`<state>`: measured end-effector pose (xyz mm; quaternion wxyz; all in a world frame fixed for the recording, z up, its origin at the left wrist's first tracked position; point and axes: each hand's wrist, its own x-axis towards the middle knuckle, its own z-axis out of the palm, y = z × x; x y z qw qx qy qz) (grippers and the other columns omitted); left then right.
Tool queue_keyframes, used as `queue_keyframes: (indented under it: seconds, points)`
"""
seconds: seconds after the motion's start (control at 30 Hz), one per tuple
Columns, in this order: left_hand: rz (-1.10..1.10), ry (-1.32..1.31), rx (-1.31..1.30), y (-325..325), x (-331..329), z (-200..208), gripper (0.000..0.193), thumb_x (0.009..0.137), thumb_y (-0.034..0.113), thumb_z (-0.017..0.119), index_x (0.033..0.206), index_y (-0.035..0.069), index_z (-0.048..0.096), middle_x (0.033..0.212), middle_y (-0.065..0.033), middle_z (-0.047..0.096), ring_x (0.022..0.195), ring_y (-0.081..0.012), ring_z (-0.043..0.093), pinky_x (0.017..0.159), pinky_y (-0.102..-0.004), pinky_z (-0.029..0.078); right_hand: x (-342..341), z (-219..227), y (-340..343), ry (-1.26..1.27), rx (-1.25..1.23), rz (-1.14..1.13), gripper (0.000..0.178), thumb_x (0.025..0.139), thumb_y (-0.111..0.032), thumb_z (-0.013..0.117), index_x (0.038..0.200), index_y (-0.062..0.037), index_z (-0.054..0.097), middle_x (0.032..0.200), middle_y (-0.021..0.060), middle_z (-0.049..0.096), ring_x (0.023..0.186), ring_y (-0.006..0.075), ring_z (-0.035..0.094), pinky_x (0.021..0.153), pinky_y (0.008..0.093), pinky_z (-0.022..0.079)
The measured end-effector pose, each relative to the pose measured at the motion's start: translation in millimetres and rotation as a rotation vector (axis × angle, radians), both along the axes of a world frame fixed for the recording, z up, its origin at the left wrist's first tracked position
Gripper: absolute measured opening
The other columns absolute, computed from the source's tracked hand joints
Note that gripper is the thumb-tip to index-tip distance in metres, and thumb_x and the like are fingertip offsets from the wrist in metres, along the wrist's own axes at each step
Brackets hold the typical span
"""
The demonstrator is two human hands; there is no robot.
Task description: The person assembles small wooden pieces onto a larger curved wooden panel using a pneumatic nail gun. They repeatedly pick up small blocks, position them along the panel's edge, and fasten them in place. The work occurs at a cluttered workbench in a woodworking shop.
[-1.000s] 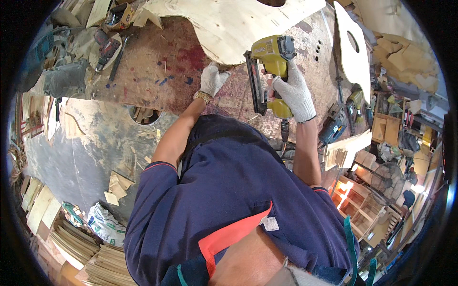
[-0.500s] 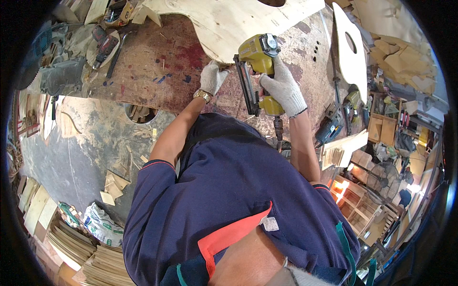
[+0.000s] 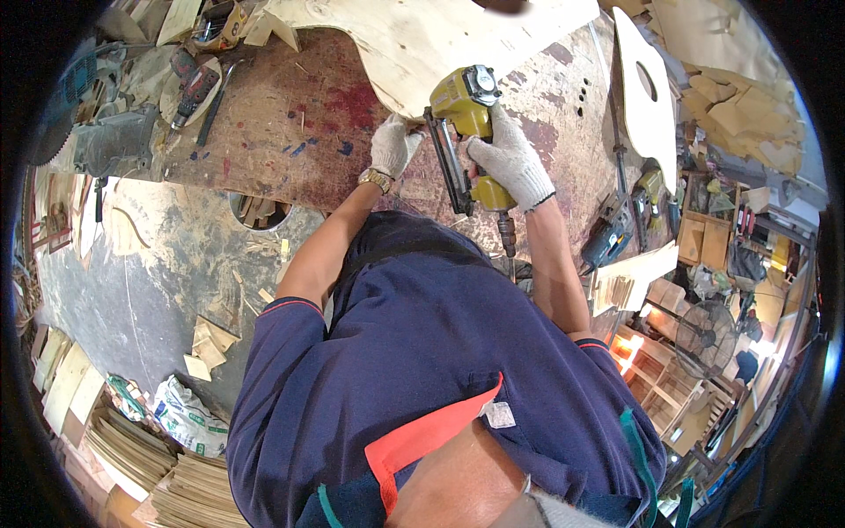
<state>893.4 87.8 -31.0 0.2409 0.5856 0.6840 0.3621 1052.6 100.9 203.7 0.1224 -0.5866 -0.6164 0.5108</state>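
A yellow and black pneumatic nail gun (image 3: 459,99) is in my gloved right hand (image 3: 515,163), whose fingers wrap its handle. Its black magazine slants down on the left, and an air fitting (image 3: 506,231) hangs below the grip. My left hand (image 3: 393,148), also in a white knit glove, has its fingers closed at the near edge of a pale, curved plywood panel (image 3: 440,48); the fingertips are partly hidden. The nail gun's nose is just right of that hand, over or beside the panel's edge. I cannot tell whether it touches the wood.
The panel lies on a stained brown worktable (image 3: 264,114). At the left are a red cordless drill (image 3: 195,88) and a hammer-like bar (image 3: 216,106). Another cut panel (image 3: 647,106) lies on the right, near a blue power tool (image 3: 605,236). A fan (image 3: 704,334) stands farther right.
My right hand and the nail gun have shifted slightly left, closer to my left hand. My left hand stays at the panel's edge.
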Motion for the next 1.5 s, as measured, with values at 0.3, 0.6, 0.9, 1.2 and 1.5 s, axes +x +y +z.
queue_keyframes:
  seconds: [0.3,0.6,0.9,1.2,1.5]
  points:
    - [-0.009,-0.035,0.053,0.7,-0.7,-6.1,0.035,0.082,0.019,0.076,0.113,0.006,0.066,0.103,-0.0162,0.073,0.094,-0.0349,0.071,0.078,-0.0439,0.057,-8.1,0.5,3.0,-0.107,0.019,0.074,0.058,0.090,-0.003,0.059,0.144,-0.0022,0.038,0.093,0.0082,0.066,0.058,0.0123,0.062,0.054,0.0301,0.054]
    - [0.091,-0.092,-0.021,-1.1,7.8,-4.7,0.049,0.079,0.035,0.081,0.116,0.008,0.062,0.108,-0.0170,0.068,0.100,-0.0377,0.067,0.085,-0.0476,0.055,-14.3,10.2,-0.9,0.019,0.039,0.044,0.053,0.090,-0.005,0.061,0.139,-0.0012,0.040,0.087,0.0097,0.067,0.057,0.0132,0.063,0.054,0.0304,0.054]
    - [0.111,-0.079,-0.001,10.4,11.9,-47.5,0.050,0.076,0.052,0.084,0.101,0.009,0.074,0.095,-0.0118,0.074,0.091,-0.0313,0.072,0.079,-0.0429,0.056,-18.2,8.7,-0.4,-0.003,0.021,0.042,0.051,0.088,-0.007,0.063,0.134,0.0004,0.042,0.085,0.0125,0.068,0.058,0.0159,0.067,0.055,0.0328,0.055]
    - [0.024,-0.117,-0.056,6.9,10.7,-37.9,0.056,0.078,0.035,0.082,0.121,0.009,0.059,0.111,-0.0170,0.066,0.104,-0.0379,0.064,0.087,-0.0473,0.054,-17.7,-1.4,0.6,0.015,0.013,0.035,0.043,0.086,-0.007,0.066,0.123,0.0024,0.045,0.082,0.0117,0.065,0.058,0.0165,0.065,0.054,0.0329,0.054]
    - [0.047,-0.050,0.076,4.7,6.7,-49.6,0.051,0.081,0.041,0.081,0.119,0.010,0.067,0.108,-0.0152,0.071,0.100,-0.0337,0.068,0.085,-0.0425,0.055,-17.4,12.5,-8.1,-0.157,0.107,0.005,0.055,0.086,-0.011,0.065,0.135,-0.0005,0.043,0.085,0.0148,0.068,0.061,0.0194,0.068,0.057,0.0362,0.056]
